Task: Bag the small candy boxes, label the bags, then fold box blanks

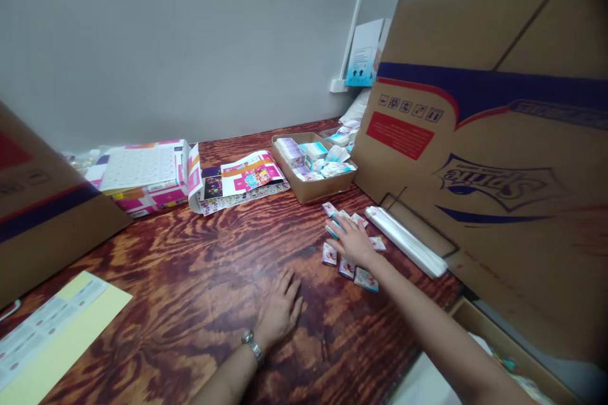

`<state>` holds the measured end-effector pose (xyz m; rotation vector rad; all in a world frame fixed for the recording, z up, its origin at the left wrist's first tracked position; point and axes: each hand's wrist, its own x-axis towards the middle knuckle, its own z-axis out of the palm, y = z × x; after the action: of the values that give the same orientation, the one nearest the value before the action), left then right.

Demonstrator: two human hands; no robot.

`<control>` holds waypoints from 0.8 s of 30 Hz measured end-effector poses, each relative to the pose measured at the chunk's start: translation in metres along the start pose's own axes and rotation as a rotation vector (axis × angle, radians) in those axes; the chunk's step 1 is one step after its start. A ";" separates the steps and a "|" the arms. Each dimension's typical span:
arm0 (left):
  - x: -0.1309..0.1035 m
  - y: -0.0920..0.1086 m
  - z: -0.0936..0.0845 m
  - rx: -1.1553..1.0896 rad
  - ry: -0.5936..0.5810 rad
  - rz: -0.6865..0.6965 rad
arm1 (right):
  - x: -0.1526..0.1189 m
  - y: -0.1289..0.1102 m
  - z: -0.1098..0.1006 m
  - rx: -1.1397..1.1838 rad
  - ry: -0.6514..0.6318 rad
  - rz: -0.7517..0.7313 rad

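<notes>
My left hand lies flat on the wooden table, fingers stretched out and nothing in them; a metal watch circles that wrist. Farther out to the right, my right hand reaches over a loose group of small printed packets, its fingers spread on or just above them. Around it show a white and purple packet, another packet and a teal-edged packet. Some packets are partly hidden under the fingers. Whether the right fingers press on one is unclear.
An open cardboard tray of packets stands behind my right hand. Beside it lies a bundle of clear plastic sleeves. A large Sprite carton rises at right, another carton at left. Printed sheets and a yellow sheet lie leftward.
</notes>
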<state>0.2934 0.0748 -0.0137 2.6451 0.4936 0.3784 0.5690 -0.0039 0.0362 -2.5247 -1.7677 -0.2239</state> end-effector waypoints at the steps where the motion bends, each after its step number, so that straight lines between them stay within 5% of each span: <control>1: 0.000 0.000 0.000 -0.008 0.006 -0.001 | -0.023 0.001 0.001 -0.005 0.019 -0.085; 4: 0.000 -0.001 0.001 -0.032 0.023 -0.001 | -0.082 0.007 0.015 -0.031 0.032 -0.170; 7: -0.002 0.000 0.002 -0.053 0.043 0.004 | -0.098 0.017 0.036 -0.065 0.020 -0.099; 11: -0.023 0.004 -0.001 -0.077 0.124 -0.030 | -0.063 0.013 0.051 -0.108 0.114 0.093; 14: -0.053 0.010 -0.008 -0.077 0.151 -0.036 | -0.033 -0.004 0.058 -0.072 0.165 -0.044; 17: -0.088 0.018 -0.017 -0.068 0.148 -0.047 | -0.010 -0.014 0.069 -0.042 0.081 -0.235; 21: -0.128 0.028 -0.029 -0.078 0.143 -0.137 | 0.005 -0.012 0.069 -0.060 0.075 -0.009; 24: -0.145 0.030 -0.034 -0.083 0.166 -0.212 | -0.003 -0.017 0.056 -0.045 0.111 -0.081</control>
<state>0.1597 0.0036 0.0027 2.4627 0.7848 0.5418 0.5571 0.0058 -0.0200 -2.4207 -1.8436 -0.4037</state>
